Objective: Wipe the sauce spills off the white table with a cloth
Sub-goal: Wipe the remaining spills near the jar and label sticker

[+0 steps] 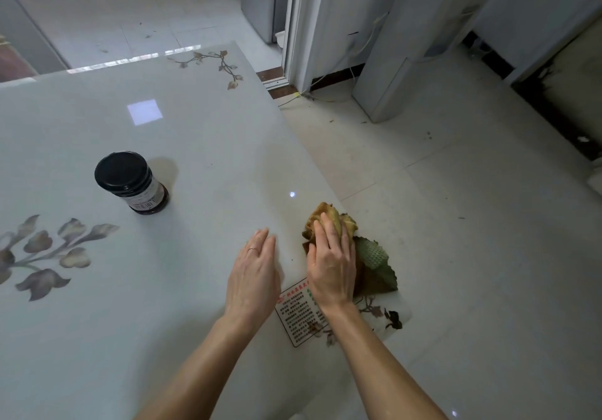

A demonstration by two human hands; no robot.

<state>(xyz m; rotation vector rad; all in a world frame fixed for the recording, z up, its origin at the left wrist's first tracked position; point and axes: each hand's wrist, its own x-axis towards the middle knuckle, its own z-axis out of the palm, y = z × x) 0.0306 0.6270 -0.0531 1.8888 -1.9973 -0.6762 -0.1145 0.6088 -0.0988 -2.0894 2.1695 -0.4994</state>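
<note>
A crumpled yellow-and-green cloth (374, 256) lies at the right edge of the white table (195, 146), partly hanging over it. My right hand (330, 263) lies on top of the cloth with its fingers bent over the bunched yellow part. My left hand (254, 273) rests flat on the tabletop just left of the cloth, fingers straight, a thin ring on one finger. No sauce spill shows plainly on the glossy surface.
A dark sauce jar (132, 182) with a black lid stands upright on the table, left of centre. A printed label (298, 315) is stuck near the table's corner under my right wrist. Tiled floor (456, 224) and white cabinets (391, 71) lie to the right.
</note>
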